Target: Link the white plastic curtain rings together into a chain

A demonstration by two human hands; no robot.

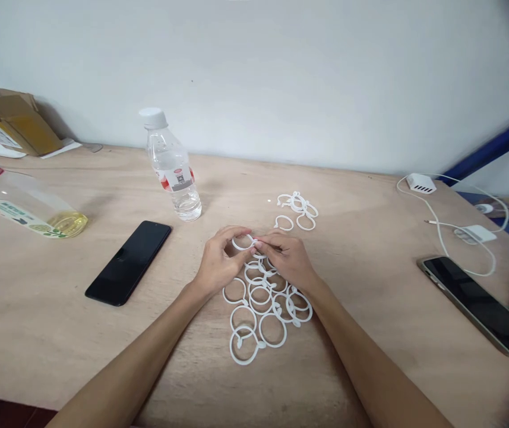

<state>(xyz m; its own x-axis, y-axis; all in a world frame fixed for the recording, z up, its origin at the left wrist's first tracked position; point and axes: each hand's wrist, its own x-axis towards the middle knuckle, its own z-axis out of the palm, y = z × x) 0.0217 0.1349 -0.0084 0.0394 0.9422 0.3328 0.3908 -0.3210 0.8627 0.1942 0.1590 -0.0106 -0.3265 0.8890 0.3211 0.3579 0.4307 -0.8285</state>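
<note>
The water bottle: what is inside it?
The water bottle is clear, with a little clear liquid visible in its lower part and apparently empty space above. Its label hides part of the middle, and the white cap hides the mouth.

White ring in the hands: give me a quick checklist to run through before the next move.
1. Both hands, left hand and right hand, on the white ring: ok.
2. Ring's gap open or closed: cannot tell.
3. Linked ring pile lying between the wrists: ok.
4. Smaller ring cluster apart, behind the hands: ok.
5. Water bottle upright, capped: ok.
6. Black phone away from the rings: ok.
</note>
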